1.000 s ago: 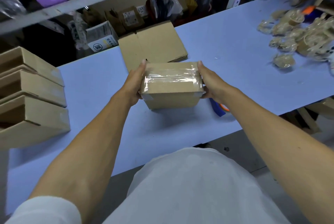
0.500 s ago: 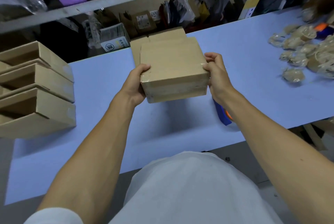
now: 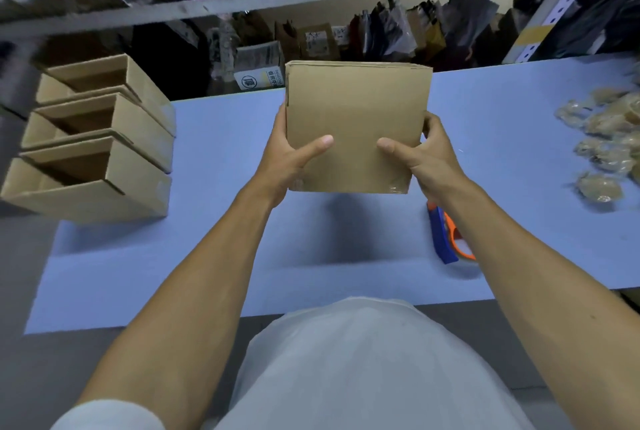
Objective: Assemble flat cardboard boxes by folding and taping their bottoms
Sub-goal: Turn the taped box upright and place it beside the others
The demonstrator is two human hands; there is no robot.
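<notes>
We've got the box [image 3: 353,124] up off the counter [image 3: 214,256], a plain side facing us, left hand [image 3: 291,155] and right hand [image 3: 420,155] each clamped on a lower side edge, thumbs across the face. Clear tape shows at its bottom right corner, so the bottom looks sealed to us. Best bet now: keep both grips even, don't crush the walls, and set it with the three open boxes [image 3: 93,149] stacked at the left. Tape dispenser [image 3: 445,235] sits near our right wrist.
</notes>
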